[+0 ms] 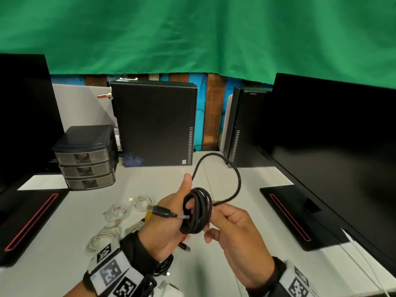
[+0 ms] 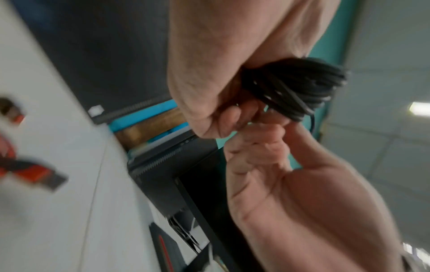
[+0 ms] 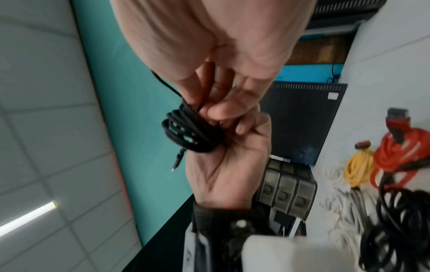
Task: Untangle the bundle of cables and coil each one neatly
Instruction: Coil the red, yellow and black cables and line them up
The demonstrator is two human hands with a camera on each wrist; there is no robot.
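Green cloth hangs behind a pale grey bench flanked by two dark monitors and two black upright computer cases. Your left hand carries the black round-sheathed cable as a small coil held above the middle of the bench; its grip is curled through the coil, thumb raised, so the turns stay stacked while the hand serves as a former. The black USB plug juts leftward over that hand, kept outside the turns. Your right hand pinches the free run beside the coil, a narrow grip, so the remaining loop arching toward the far edge can presumably be fed on as a further turn.

The head view alone shows that open loop and the white coiled cables lying left of the hands. The right wrist view adds what the head view largely hides: a yellow coiled cable, a red coiled cable and a loose black cable heap on the bench. The left wrist view, blurred, shows your fingers closing on the coil from beneath.
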